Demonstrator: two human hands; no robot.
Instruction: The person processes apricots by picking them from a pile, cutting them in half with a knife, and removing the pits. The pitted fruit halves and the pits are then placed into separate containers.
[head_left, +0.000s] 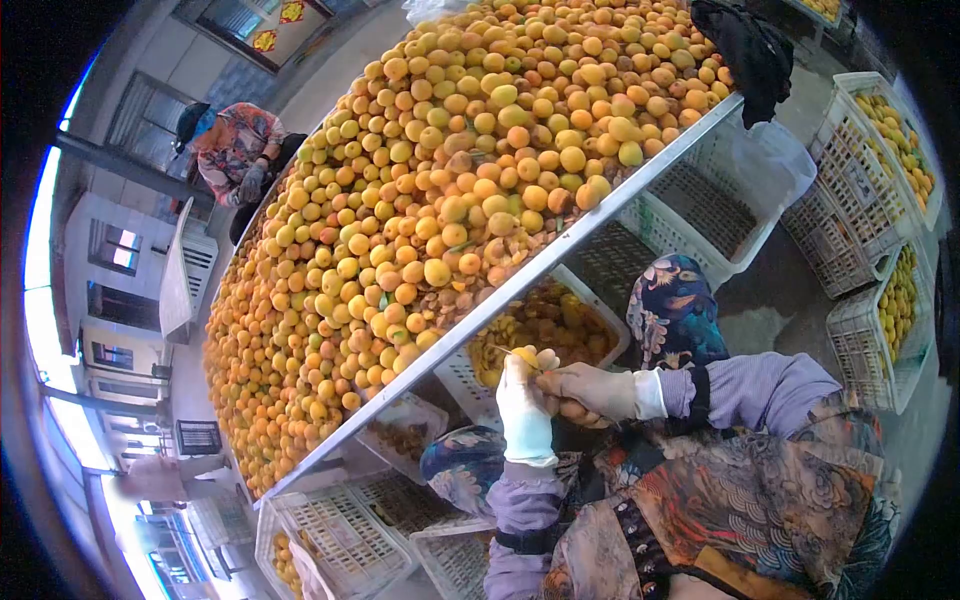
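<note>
Yellow fruit (525, 354) at your fingers (570, 385), lilac sleeves (750, 395) behind, orange-yellow heap (400, 215) beyond, flowered navy trousers (675, 312) either side.

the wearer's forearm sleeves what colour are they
The forearm sleeves are pale purple, best seen in the head view.

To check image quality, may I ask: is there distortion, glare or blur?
Head view: fisheye distortion with black corners; head view, far left: glare whitens the openings; head view, lower left: a pale shape too blurred to identify; head view: left hand, right hand and fruit pile fairly clear.

Gloved fingers (546, 359) hold a yellow fruit (524, 354) near heaped fruit (436, 271).
</note>
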